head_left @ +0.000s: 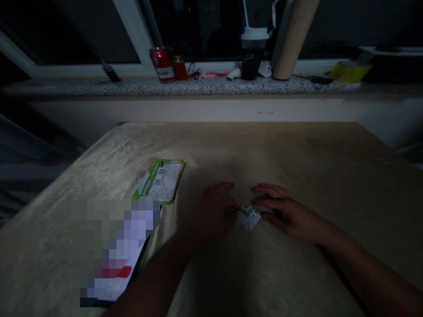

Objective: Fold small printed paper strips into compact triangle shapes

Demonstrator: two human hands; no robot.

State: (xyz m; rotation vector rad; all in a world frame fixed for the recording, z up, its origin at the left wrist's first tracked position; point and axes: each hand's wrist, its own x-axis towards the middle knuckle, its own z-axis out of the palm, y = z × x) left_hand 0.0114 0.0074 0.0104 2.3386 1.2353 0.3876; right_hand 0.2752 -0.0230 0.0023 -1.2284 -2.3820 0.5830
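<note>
A small folded piece of green-and-white printed paper point(249, 217) lies on the tan table point(297, 154) between my hands. My left hand point(214, 210) rests beside it with fingers curled, its fingertips pinching the paper's left edge. My right hand point(280, 210) lies on the paper's right side, fingers pressed together against it. A flat green-and-white leaflet point(161, 180) lies on the table to the left of my left hand, untouched.
A blurred white and red printed sheet point(115, 255) lies at the near left. On the stone windowsill point(132, 86) behind the table stand a red can point(162, 64), a dark lidded cup point(253, 53), a cardboard tube point(292, 39) and a yellow object point(350, 70).
</note>
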